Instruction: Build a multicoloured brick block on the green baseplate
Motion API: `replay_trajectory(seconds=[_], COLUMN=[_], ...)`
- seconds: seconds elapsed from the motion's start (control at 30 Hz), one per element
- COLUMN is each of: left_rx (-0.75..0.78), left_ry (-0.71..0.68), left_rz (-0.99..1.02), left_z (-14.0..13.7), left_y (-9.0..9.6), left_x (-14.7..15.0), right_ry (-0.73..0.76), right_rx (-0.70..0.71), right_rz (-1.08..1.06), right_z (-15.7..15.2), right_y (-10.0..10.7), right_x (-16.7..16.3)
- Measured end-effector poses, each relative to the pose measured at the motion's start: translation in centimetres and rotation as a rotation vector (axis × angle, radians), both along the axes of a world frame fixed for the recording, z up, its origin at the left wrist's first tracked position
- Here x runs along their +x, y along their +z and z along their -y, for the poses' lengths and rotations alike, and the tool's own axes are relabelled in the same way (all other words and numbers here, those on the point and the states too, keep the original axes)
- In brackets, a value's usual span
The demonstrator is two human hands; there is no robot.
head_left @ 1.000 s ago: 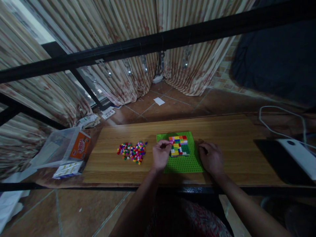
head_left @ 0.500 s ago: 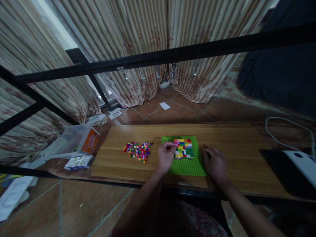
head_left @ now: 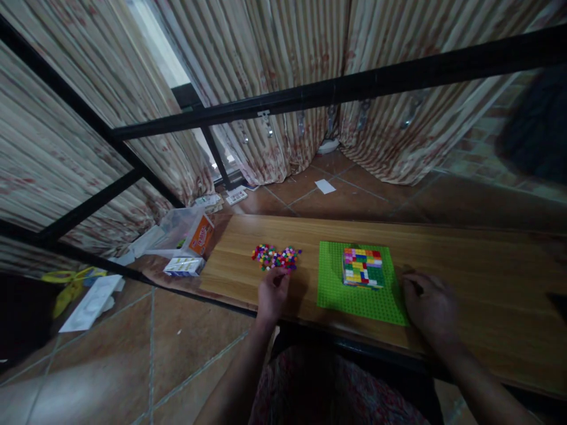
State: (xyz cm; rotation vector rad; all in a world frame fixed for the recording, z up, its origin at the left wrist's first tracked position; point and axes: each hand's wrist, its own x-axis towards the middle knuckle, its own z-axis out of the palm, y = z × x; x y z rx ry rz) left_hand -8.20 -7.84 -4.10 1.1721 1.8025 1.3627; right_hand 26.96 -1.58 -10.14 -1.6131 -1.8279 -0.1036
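My left hand (head_left: 272, 295) is at the near edge of a pile of small coloured toy bricks (head_left: 277, 258), thumb and fingers pinched together. Whether a brick is between those fingertips is too small to make out. To the right of the pile lies a green studded baseplate (head_left: 332, 295). A block of stacked bricks in many colours (head_left: 363, 267) stands on its upper right part. My right hand (head_left: 429, 301) rests on the table just beside the baseplate's right edge, fingers curled in, with nothing visible in them.
The long wooden table (head_left: 248, 230) carries the bricks and baseplate. Off its left end are a clear plastic bin (head_left: 177, 230) with an orange label and a small white box (head_left: 183, 267). A black metal rail (head_left: 310, 97) runs across behind, before striped curtains (head_left: 287, 47).
My left hand has moved left from the brick block to the pile. My right hand stays beside the baseplate. The camera view has turned left.
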Motion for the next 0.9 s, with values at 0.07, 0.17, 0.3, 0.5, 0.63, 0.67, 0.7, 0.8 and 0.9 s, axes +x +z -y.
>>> replay_trajectory(seconds=[0.07,0.17,0.3,0.5,0.63,0.67,0.7,0.8,0.9], left_rx=[-0.060,-0.133,-0.171,-0.215,-0.221,-0.225,-0.231,-0.245,-0.204], left_ry=[0.075,0.120,0.082,0.028,0.003,-0.003,-0.008,-0.010,0.012], left_rz=[-0.098,-0.289,-0.494,-0.613,-0.652,-0.663,-0.673,-0.695,-0.671], left_z=[0.6,0.7,-0.4,-1.5,-1.5,-1.5,-1.5,-1.6,-1.5], left_y=[-0.1,0.2,0.3,0.1,0.1,0.1,0.1,0.3,0.9], left_x=[-2.3,-4.4,-4.7,-4.2,-4.7,-4.7,-4.8,-4.7,-4.4], right_ry=[0.001,0.007,0.019,-0.008,-0.009,-0.008,-0.008,-0.016,-0.020], right_rx=[0.001,-0.002,-0.003,0.006,0.009,0.004,-0.002,-0.017,-0.026], right_rz=[0.001,-0.003,-0.002,0.006,-0.020,-0.023,-0.024,-0.029,-0.040], right_z=[0.0,0.1,0.1,0.3,0.3,0.3,0.2,0.2,0.3], right_y=[0.1,0.3,0.5,0.5,0.6,0.6,0.7,0.7,0.8], right_x=[0.0,-0.1,-0.1,-0.2,-0.3,-0.3,-0.4,-0.4,-0.6])
